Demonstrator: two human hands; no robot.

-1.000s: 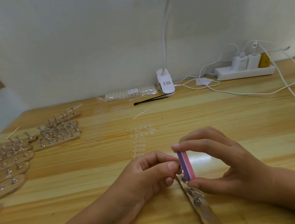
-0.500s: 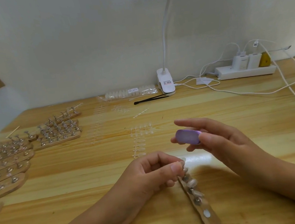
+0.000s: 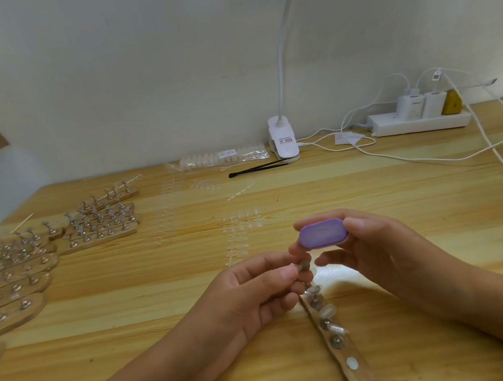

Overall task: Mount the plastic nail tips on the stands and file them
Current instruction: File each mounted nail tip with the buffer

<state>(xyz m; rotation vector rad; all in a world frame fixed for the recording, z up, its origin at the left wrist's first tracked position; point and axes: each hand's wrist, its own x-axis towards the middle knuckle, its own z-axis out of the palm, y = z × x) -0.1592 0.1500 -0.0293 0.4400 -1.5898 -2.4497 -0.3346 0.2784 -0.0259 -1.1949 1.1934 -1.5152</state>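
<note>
Fingers of the left hand (image 3: 256, 291) pinched a peg (image 3: 305, 265) at the far end of the wooden strip (image 3: 358, 370), which lay on the worktop (image 3: 402, 190). Fingers of the right hand (image 3: 381, 250) gripped the purple file (image 3: 322, 233) just above the peg, apart from it. Clear tips (image 3: 326, 311) sat on the strip's other pegs. Loose tips (image 3: 241, 223) lay beyond, and more strips (image 3: 11, 283) far left.

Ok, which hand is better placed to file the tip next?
Right. The right hand grips the file just above the stand, so probably only a short move is needed. The left hand pinches that stand near the far end of the strip, so it is busy steadying it.
</note>
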